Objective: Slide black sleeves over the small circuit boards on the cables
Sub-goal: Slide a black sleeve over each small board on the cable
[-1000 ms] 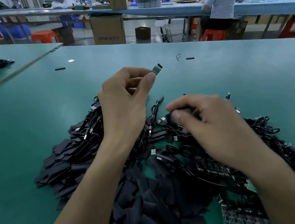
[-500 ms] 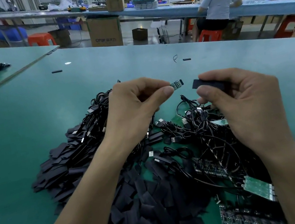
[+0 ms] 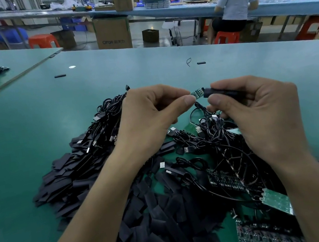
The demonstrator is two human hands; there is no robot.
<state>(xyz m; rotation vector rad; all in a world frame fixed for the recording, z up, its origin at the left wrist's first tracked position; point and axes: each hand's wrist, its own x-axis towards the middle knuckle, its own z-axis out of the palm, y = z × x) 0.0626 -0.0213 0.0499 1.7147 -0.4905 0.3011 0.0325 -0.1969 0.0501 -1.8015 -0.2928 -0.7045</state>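
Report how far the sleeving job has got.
Done: unclear; the left heap may be sleeved cables, I cannot confirm. In hand: the left hand pinches a small circuit board, the right hand holds a black sleeve, its mouth just meeting the board's tip. Left: the tangled cables and many loose sleeves.

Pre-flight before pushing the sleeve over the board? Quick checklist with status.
1. Left hand pinches the small circuit board firmly: ok.
2. Right hand grips the black sleeve: ok.
3. Sleeve mouth faces the board's free end, lined up: ok.
4. Sleeve mouth opened wide enough: cannot tell.
5. Cable hanging under the board is free of snags: cannot tell.
6. Board covered by the sleeve: not ok, bare.
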